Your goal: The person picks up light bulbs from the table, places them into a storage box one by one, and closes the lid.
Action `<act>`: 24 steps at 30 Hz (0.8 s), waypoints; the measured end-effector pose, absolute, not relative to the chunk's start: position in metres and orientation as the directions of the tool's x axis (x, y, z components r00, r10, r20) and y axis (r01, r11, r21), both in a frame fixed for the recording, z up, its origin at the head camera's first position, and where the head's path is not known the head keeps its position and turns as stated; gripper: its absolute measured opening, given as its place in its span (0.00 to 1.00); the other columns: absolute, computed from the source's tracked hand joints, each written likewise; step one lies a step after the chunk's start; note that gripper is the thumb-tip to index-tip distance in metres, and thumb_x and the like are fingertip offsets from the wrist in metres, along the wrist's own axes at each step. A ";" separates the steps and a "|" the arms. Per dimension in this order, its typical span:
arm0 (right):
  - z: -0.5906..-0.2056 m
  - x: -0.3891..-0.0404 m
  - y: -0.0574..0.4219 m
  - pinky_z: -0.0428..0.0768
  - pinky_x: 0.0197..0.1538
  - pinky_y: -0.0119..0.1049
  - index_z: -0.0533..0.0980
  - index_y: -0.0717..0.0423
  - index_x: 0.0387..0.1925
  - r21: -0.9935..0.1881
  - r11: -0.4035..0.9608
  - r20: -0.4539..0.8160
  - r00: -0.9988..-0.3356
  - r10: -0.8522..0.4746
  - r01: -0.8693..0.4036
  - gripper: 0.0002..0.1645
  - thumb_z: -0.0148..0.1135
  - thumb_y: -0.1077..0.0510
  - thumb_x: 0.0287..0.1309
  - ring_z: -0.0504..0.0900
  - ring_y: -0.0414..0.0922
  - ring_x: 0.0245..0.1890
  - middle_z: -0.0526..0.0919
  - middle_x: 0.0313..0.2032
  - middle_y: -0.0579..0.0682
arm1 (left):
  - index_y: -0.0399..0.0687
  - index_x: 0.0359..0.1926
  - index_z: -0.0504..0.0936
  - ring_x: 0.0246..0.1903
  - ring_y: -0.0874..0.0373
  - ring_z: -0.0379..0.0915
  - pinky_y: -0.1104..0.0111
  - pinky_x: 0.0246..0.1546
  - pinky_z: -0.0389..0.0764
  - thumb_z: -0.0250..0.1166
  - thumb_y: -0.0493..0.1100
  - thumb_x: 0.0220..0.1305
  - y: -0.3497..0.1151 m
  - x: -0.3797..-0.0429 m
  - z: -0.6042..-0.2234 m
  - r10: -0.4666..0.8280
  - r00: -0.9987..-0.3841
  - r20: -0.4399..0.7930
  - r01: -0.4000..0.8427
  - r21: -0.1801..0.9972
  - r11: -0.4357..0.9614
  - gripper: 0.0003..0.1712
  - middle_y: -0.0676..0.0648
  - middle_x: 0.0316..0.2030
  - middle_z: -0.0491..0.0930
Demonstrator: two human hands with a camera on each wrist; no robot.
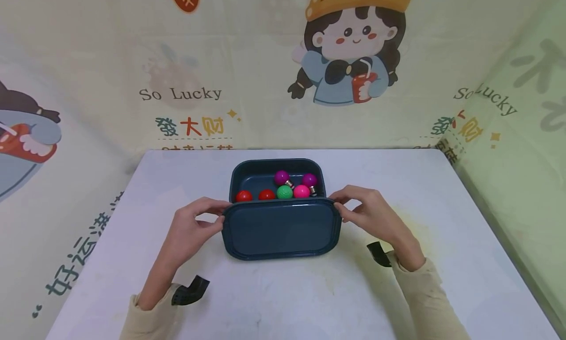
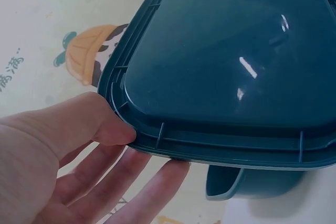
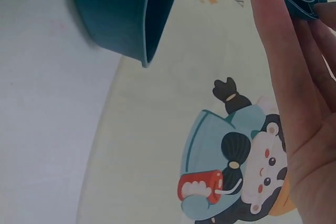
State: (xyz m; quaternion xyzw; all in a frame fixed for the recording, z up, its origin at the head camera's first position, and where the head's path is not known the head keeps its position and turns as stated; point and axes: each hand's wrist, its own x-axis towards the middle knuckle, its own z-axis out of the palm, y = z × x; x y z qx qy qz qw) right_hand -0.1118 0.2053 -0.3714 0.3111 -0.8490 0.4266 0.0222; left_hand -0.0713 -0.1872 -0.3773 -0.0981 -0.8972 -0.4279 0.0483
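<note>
Both hands hold a dark blue-green lid [image 1: 282,229] by its two short ends, in front of a matching box [image 1: 252,169]. My left hand [image 1: 193,228] pinches the lid's left end; in the left wrist view its thumb [image 2: 116,129] lies on the ribbed inner rim, fingers beneath. At the right end, my right hand [image 1: 373,212] grips the edge between thumb and fingers. Inside the box lie two red balls [image 1: 267,194], a green ball [image 1: 284,192], a pink ball [image 1: 301,191] and two purple bulbs [image 1: 281,177] with metal screw ends. The lid hides the box's near wall.
The box stands on a white table [image 1: 283,300] near its back edge. Behind and beside it hangs a pale cloth [image 1: 261,60] printed with cartoon figures and lettering. A black strap [image 1: 191,291] shows at the left sleeve, another strap [image 1: 379,254] at the right.
</note>
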 end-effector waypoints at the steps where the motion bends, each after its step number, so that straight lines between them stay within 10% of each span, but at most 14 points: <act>1: -0.371 -0.112 0.206 0.85 0.29 0.32 0.83 0.52 0.46 -0.713 0.436 0.308 -0.804 -0.509 -0.549 0.13 0.65 0.67 0.62 0.84 0.39 0.39 0.86 0.39 0.44 | 0.47 0.53 0.85 0.42 0.56 0.80 0.75 0.36 0.83 0.67 0.31 0.61 -0.187 -0.071 -0.376 0.133 -0.975 0.176 0.221 0.759 0.612 0.18 0.49 0.45 0.84; 24: -0.363 -0.114 0.206 0.86 0.37 0.31 0.83 0.52 0.45 -0.706 0.427 0.380 -0.811 -0.445 -0.565 0.12 0.68 0.65 0.60 0.86 0.39 0.38 0.85 0.40 0.45 | 0.51 0.51 0.86 0.43 0.71 0.78 0.75 0.37 0.83 0.70 0.36 0.62 -0.194 -0.073 -0.366 0.165 -0.942 0.291 0.334 0.779 0.530 0.16 0.52 0.44 0.86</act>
